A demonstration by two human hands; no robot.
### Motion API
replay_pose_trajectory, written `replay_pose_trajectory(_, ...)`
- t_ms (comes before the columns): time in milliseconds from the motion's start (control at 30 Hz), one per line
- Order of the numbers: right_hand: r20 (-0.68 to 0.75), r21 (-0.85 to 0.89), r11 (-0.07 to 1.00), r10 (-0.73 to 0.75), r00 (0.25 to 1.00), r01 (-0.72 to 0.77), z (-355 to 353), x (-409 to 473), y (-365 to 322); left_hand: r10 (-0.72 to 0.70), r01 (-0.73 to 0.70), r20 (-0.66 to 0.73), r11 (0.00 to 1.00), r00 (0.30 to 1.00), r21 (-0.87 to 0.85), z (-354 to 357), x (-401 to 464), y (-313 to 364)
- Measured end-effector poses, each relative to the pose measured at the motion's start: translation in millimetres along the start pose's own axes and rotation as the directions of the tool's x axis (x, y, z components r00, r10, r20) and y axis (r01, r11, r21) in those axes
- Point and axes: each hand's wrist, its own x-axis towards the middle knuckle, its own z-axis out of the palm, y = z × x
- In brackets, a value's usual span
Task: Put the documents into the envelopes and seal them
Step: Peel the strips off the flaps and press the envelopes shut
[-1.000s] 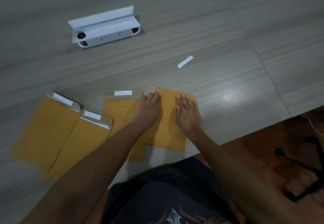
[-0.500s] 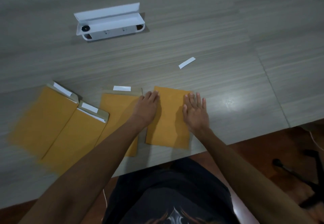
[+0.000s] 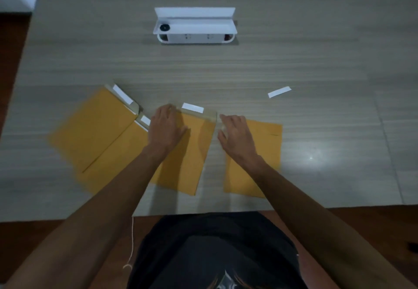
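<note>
Four yellow-brown envelopes lie in a row near the table's front edge. The far-left envelope (image 3: 90, 126) and the second envelope (image 3: 117, 153) overlap, and both have open flaps with white strips. The middle envelope (image 3: 192, 153) has its flap open, with a white adhesive strip (image 3: 192, 107) on it. My left hand (image 3: 166, 128) rests palm down on its upper left corner, fingertips at the flap's left end. On the right, the flap of the last envelope (image 3: 264, 150) is closed. My right hand (image 3: 235, 135) is over that envelope's upper left, fingers loosely curled beside the middle flap's right corner.
A loose white strip (image 3: 279, 91) lies on the grey wooden table (image 3: 316, 62) beyond the right envelope. A white open box (image 3: 194, 26) stands further back in the middle. The table's front edge runs just in front of my body.
Both hands left the right envelope and shifted left: my left hand now lies on the middle envelope and my right hand is at its flap's right corner. The view also swung left.
</note>
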Motion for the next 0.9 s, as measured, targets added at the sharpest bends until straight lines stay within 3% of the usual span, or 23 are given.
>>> replay_pose_trajectory(100, 0.051, 0.016, 0.999, -0.034, 0.998, 0.033, 18, 27, -35, 0.031, -0.028, 0.078, 0.999, 0.996, -0.035, -1, 15, -21)
replay_pose_trajectory(200, 0.071, 0.010, 1.000, -0.015, 0.997, 0.014, 27, 47, -56, 0.123, -0.132, 0.178, 0.990, 0.976, 0.044, -3, 19, -21)
replay_pose_trajectory(400, 0.155, -0.016, 0.996, 0.093, 0.983, -0.092, 26, 55, -46, 0.259, -0.304, 0.248, 0.939, 0.933, 0.163, 5, 4, -9)
replay_pose_trajectory(533, 0.209, 0.002, 0.997, 0.070, 0.975, -0.072, 29, 52, -33, 0.256, -0.299, 0.245, 0.941, 0.935, 0.160, 7, 5, -9)
replay_pose_trajectory(900, 0.180, -0.023, 0.998, -0.052, 0.982, 0.057, 31, 63, -32, 0.256, -0.305, 0.255, 0.937, 0.932, 0.172, -1, 8, -7)
